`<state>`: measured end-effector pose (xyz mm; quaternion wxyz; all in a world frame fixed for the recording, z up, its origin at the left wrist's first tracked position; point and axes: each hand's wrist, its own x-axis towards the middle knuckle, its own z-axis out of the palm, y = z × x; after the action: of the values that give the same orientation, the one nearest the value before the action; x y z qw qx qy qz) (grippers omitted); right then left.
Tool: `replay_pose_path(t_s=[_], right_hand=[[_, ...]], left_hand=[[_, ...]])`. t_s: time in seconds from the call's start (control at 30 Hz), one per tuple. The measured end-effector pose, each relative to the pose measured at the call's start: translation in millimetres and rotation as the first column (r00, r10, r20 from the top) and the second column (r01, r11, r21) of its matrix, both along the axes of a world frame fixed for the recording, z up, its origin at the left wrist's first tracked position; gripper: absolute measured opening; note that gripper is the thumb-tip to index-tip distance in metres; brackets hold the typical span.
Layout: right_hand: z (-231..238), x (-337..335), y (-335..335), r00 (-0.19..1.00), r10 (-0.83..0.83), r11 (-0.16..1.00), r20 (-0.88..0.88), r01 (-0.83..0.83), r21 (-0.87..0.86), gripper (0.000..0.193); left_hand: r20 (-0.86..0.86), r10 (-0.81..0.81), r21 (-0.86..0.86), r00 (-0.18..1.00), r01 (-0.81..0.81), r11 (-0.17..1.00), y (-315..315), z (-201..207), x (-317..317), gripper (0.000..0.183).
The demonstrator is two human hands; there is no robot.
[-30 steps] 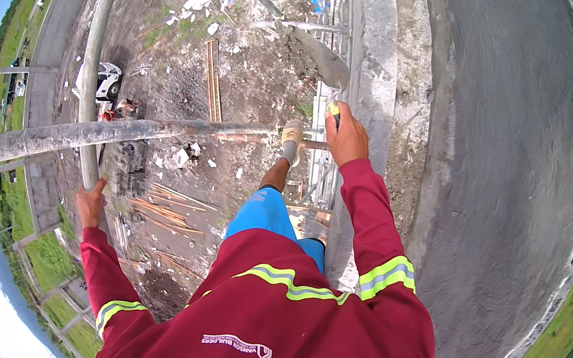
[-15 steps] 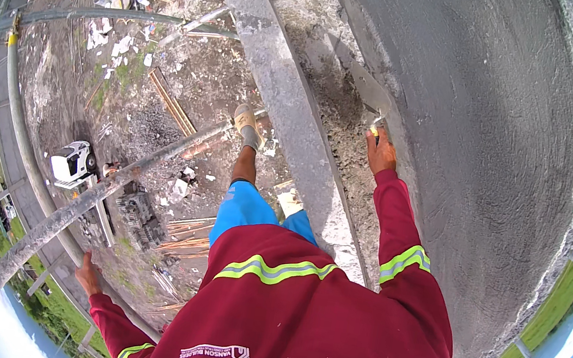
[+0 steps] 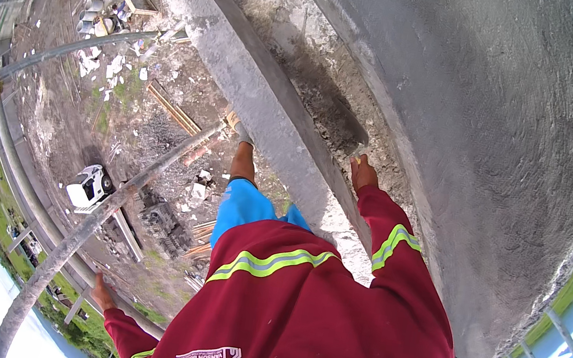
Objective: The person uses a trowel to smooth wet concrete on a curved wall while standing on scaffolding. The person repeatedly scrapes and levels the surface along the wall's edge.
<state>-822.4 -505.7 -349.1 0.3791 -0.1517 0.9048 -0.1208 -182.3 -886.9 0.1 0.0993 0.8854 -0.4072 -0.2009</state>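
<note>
My right hand [image 3: 364,173] is closed round the handle of a trowel [image 3: 346,126], most of the handle hidden by my fingers. The dark blade reaches away from me, low in the rough mortar-strewn trough [image 3: 307,41] between a concrete ledge and a smooth grey wall. Down at the left, my left hand [image 3: 104,294] is closed on a metal scaffold pipe [image 3: 39,198], its fingers partly hidden. The fresh-looking grey plastered wall [image 3: 497,159] rises close to my right arm.
A long concrete ledge [image 3: 228,70] runs beside my legs. Another scaffold pipe [image 3: 103,215] crosses at the left. Far below lie a white vehicle [image 3: 89,188], timber planks [image 3: 173,107] and scattered rubble. Railings [image 3: 563,335] stand at the far right.
My right hand with the trowel has come lower and slightly left, and the blade has moved off the wall's edge down into the trough. My left hand stays on the pipe. The view has shifted.
</note>
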Motion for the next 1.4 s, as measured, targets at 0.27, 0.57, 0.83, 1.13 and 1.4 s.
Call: replay_pose_path(t_s=[0.27, 0.57, 0.83, 1.13, 1.4], right_hand=[[4.7, 6.7, 4.7, 0.966, 0.024, 1.000, 0.258, -0.028, 0.010, 0.049], [-13.0, -18.4, -102.0, 0.991, 0.096, 0.994, 0.089, -0.100, 0.042, 0.059], [-18.3, -72.2, -59.5, 0.961, 0.063, 0.990, 0.268, -0.025, -0.142, 0.070], [18.0, -4.6, 113.9, 0.968, -0.025, 0.998, 0.248, 0.009, 0.066, 0.063], [-3.3, 16.7, 98.3, 0.955, 0.051, 0.969, 0.291, -0.118, 0.216, 0.061]], left_hand=[[-0.016, 0.016, -0.070, 1.000, -0.017, 0.997, 3.3, 2.9, -8.6, 0.045], [0.016, 0.073, -0.010, 0.997, -0.073, 0.997, 1.4, 3.3, -8.5, 0.045], [0.006, 0.003, -0.010, 1.000, -0.003, 1.000, 4.3, 2.9, -5.2, 0.045], [0.025, -0.035, 0.003, 0.999, 0.035, 0.999, 0.9, 7.6, -11.1, 0.049], [0.007, 0.030, -0.044, 1.000, -0.029, 0.999, 2.7, 3.5, -10.1, 0.046]])
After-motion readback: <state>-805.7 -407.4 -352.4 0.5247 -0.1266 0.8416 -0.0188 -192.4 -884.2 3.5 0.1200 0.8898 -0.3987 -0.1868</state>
